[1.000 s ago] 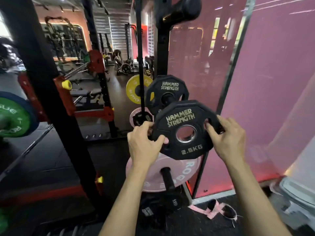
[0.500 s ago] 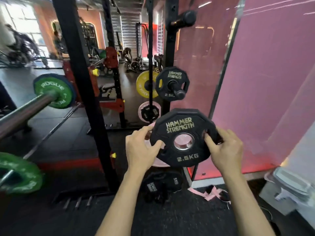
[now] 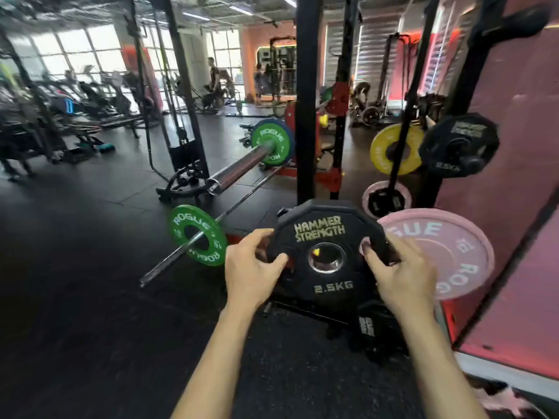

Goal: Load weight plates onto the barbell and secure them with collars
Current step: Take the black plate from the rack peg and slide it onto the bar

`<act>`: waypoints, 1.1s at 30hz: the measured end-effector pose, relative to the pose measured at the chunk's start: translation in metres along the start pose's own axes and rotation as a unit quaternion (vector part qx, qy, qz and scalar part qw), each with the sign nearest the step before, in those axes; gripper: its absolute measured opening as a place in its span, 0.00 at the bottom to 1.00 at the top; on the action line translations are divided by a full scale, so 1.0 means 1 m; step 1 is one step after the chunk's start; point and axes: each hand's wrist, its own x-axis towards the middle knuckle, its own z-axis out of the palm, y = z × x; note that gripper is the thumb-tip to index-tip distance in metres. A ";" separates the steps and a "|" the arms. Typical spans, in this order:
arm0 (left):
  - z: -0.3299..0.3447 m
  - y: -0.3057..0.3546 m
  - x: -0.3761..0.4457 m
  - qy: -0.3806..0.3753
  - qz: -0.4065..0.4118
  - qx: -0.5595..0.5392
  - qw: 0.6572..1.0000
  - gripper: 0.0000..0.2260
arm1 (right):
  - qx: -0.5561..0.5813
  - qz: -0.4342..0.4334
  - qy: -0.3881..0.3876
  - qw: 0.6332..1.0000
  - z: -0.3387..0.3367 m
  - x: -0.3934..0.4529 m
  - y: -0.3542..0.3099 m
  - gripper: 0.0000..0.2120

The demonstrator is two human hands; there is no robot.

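I hold a black 2.5 kg Hammer Strength plate (image 3: 328, 255) upright in front of me, its steel-ringed hole facing me. My left hand (image 3: 251, 272) grips its left edge and my right hand (image 3: 399, 273) grips its right edge through a handle slot. Ahead to the left, a barbell sleeve (image 3: 239, 169) juts toward me from the rack, bare at its end, with a green Rogue plate (image 3: 272, 140) further in. A second bar (image 3: 181, 252) with a green Rogue plate (image 3: 198, 234) lies lower, near the floor. I see no collar.
A black rack upright (image 3: 307, 101) stands just behind the held plate. Storage pegs on the right carry a pink Rogue plate (image 3: 447, 252), a yellow plate (image 3: 390, 149) and another black 2.5 kg plate (image 3: 458, 145). A pink glass wall (image 3: 514, 176) closes the right side. People and machines fill the far left.
I have turned left with the plate, away from the storage pegs and the pink wall. The barbell sleeve and both green plates have come toward the middle of view. Both hands keep their grip.
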 end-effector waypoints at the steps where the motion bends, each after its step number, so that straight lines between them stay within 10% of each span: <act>1: -0.017 -0.007 0.002 0.018 -0.008 0.007 1.000 0.18 | 0.013 -0.009 -0.004 1.000 0.014 -0.001 -0.011 0.11; 11: -0.112 -0.093 0.056 0.094 -0.055 0.016 0.994 0.16 | 0.095 -0.060 -0.025 0.993 0.136 0.005 -0.109 0.12; 33: -0.074 -0.244 0.274 -0.051 0.010 -0.155 0.987 0.21 | -0.084 0.031 0.089 0.992 0.303 0.060 -0.166 0.14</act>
